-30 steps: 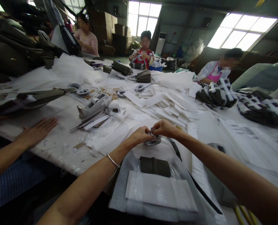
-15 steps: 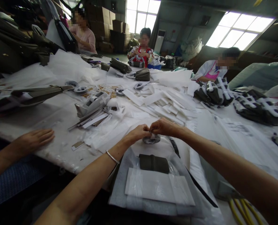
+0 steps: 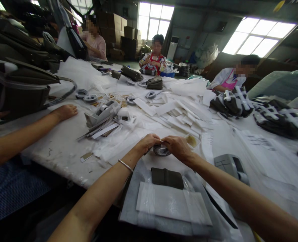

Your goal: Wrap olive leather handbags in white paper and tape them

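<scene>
A coiled strap [image 3: 161, 151] in a greyish clear wrap lies at the far end of a dark bag covered with thin white sheeting [image 3: 129, 205]. Over the coil's upper edge, my left hand [image 3: 149, 142] pinches with thumb and forefinger. My right hand [image 3: 176, 147] meets it fingertip to fingertip, also closed on the coil's edge; the exact bit gripped is hidden. Nearer me, a dark olive flap piece [image 3: 167, 178] shows on the bag, above a white card [image 3: 174, 202] under clear film.
Beyond my right hand is a small tub [image 3: 192, 140] with yellowish contents. A grey tape dispenser [image 3: 231, 166] stands at right. Loose white paper strips [image 3: 174, 109] cover the middle. On the left, a co-worker's hand [image 3: 65, 112] rests near a dark bag [image 3: 23, 89].
My right hand has lowered and turned over the coil, uncovering the tub. At left, the co-worker's hand has shifted up and right, and a dark bag now stands there. The view tilted slightly.
</scene>
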Demonstrator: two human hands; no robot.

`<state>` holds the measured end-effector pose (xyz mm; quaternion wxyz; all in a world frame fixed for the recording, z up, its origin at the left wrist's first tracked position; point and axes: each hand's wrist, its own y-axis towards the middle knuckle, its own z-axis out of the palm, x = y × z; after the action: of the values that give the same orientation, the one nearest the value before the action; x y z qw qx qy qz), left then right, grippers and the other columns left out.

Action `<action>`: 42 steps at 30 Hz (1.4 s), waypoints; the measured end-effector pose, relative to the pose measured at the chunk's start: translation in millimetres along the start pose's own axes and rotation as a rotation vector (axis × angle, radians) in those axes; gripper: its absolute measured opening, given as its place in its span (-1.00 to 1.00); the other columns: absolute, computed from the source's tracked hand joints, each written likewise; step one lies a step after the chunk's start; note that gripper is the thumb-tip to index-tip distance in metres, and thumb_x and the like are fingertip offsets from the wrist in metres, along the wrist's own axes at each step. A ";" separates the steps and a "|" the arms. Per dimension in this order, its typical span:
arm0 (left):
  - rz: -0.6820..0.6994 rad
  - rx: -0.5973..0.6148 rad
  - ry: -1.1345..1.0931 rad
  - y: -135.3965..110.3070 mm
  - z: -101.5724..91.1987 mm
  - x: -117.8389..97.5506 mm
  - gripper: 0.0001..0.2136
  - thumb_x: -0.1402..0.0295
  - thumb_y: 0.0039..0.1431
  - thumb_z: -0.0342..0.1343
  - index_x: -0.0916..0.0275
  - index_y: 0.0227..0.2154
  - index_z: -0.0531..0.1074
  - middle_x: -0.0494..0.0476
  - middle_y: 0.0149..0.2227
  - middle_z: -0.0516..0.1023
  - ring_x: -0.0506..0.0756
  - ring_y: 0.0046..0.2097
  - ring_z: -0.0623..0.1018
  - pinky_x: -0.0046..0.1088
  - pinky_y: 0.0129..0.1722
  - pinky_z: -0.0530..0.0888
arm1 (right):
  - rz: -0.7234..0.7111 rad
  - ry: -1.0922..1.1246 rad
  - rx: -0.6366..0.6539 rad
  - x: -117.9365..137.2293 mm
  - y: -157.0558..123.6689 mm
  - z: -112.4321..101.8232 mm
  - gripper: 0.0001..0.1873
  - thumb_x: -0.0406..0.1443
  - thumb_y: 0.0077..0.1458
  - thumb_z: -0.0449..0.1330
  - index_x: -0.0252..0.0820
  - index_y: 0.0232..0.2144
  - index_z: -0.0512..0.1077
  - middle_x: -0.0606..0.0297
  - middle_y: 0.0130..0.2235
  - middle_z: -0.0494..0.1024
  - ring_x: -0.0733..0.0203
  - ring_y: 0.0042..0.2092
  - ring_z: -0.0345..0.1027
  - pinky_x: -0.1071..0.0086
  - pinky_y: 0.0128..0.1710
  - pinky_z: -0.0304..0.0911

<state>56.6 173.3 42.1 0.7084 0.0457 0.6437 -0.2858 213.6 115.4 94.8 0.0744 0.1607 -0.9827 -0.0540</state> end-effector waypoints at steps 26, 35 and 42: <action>-0.046 0.043 -0.030 2.5 -19.5 -3.4 -0.73 0.35 -0.23 0.39 0.35 -0.44 0.50 0.10 -0.50 0.58 0.02 -0.51 0.50 -0.51 -0.47 0.41 | 0.591 0.554 -0.438 -66.8 -136.3 -70.3 -0.64 -0.09 0.11 0.21 -0.14 -0.13 0.58 0.18 -0.09 0.64 0.01 -0.03 0.48 0.19 0.03 0.31; -0.088 0.038 -0.022 8.6 -21.6 -5.8 -0.83 0.44 -0.15 0.34 0.35 -0.46 0.49 0.08 -0.53 0.57 0.04 -0.54 0.52 -0.52 -0.53 0.46 | 1.181 0.801 -0.298 -134.5 -297.1 -61.5 -0.64 -0.06 -0.16 0.35 -0.25 -0.42 0.59 0.14 -0.35 0.64 0.09 -0.28 0.48 0.29 -0.25 0.32; -0.098 0.001 -0.021 3.4 -16.1 -11.1 -0.89 0.48 -0.12 0.31 0.37 -0.48 0.51 0.09 -0.53 0.56 0.01 -0.57 0.49 -0.55 -0.55 0.45 | 1.167 1.106 -0.398 -131.0 -301.7 -32.5 -0.62 -0.05 -0.22 0.38 -0.24 -0.42 0.57 0.16 -0.33 0.63 0.15 -0.27 0.48 0.36 -0.27 0.32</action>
<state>43.8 186.9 48.8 0.7002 0.0112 0.6376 -0.3210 434.6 -129.1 70.6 0.5904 -0.3877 -0.7018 -0.0928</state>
